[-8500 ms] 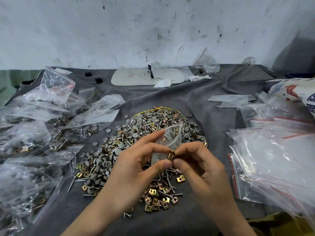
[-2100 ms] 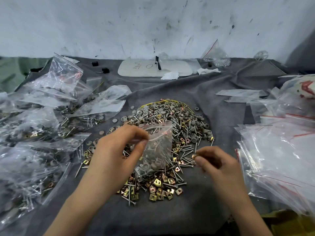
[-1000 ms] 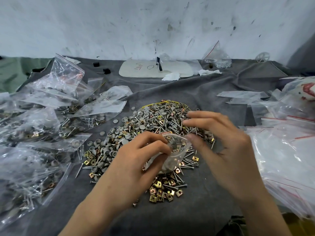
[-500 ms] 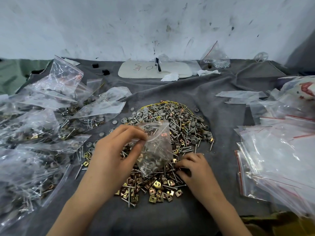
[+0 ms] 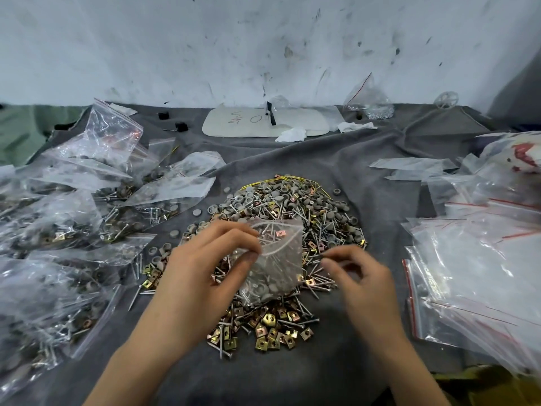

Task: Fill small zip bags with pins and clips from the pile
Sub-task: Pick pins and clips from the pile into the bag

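A pile of steel pins, grey caps and brass square clips lies on the grey cloth in the middle. My left hand pinches the top edge of a small clear zip bag and holds it upright over the pile. The bag's mouth gapes, and pins, grey caps and a clip show inside. My right hand hovers just right of the bag, fingertips pinched on a thin pin that points toward the bag. More brass clips sit at the pile's near edge.
Filled zip bags are heaped along the left. A stack of empty red-striped zip bags covers the right. A white board and crumpled tissue lie at the back by the wall.
My right hand has lifted off the near part of the pile and moved right and up beside the bag, now pinching a pin. My left hand still holds the bag in the same place.
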Demonstrator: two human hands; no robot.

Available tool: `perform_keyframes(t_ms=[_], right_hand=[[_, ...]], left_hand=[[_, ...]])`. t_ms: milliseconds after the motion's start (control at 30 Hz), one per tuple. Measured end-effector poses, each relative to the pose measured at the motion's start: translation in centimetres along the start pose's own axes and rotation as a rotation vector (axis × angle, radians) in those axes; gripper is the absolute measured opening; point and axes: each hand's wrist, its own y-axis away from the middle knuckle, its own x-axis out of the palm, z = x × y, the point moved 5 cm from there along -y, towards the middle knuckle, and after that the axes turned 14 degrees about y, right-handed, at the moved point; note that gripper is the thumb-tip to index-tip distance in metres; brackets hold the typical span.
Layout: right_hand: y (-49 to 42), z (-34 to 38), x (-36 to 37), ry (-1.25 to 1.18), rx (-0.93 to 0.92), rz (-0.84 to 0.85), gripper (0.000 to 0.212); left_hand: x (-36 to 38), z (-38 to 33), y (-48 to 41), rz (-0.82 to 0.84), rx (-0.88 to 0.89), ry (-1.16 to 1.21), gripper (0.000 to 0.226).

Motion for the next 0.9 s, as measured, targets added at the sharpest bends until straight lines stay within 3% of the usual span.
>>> perform_keyframes(t_ms=[67, 133, 333, 433, 567, 667, 767, 900], right_hand=[[-0.6, 2.3, -1.7, -0.215, 0.003, -0.035, 0.012], [-0.8, 5.1, -2.9, -0.229, -0.098, -0.045, 0.010], [-0.2, 8.6, -2.8, 0.136, -0.419, -0.040, 0.010], [0.1, 7.6, -2.9, 0.123, -0.377, -0.075, 0.016], [1.1, 4.6, -3.9, 0.031, -0.190, -0.222, 0.016], [2.9, 1.3, -1.4, 0.098, -0.066, 0.028, 0.019], [5.6, -1.3, 2.4, 0.339, -0.126, 0.399, 0.013], [6.8, -2.2, 3.3, 0.507, -0.297, 0.299, 0.031]], left_hand=[[0.5, -0.5, 0.1, 0.045, 0.028, 0.003, 0.008], [1.1, -0.9, 0.2, 0.110, 0.050, -0.001, 0.018], [2.0, -1.4, 0.2, 0.201, 0.102, -0.009, 0.020], [1.9, -1.2, 0.3, 0.186, 0.091, 0.002, 0.017], [1.4, -0.7, 0.5, 0.129, 0.062, 0.010, 0.011], [1.2, -0.5, 0.4, 0.111, 0.046, -0.001, 0.013], [1.1, -0.5, 0.2, 0.098, 0.040, -0.002, 0.013], [1.1, -0.3, 0.2, 0.086, 0.034, -0.011, 0.010]])
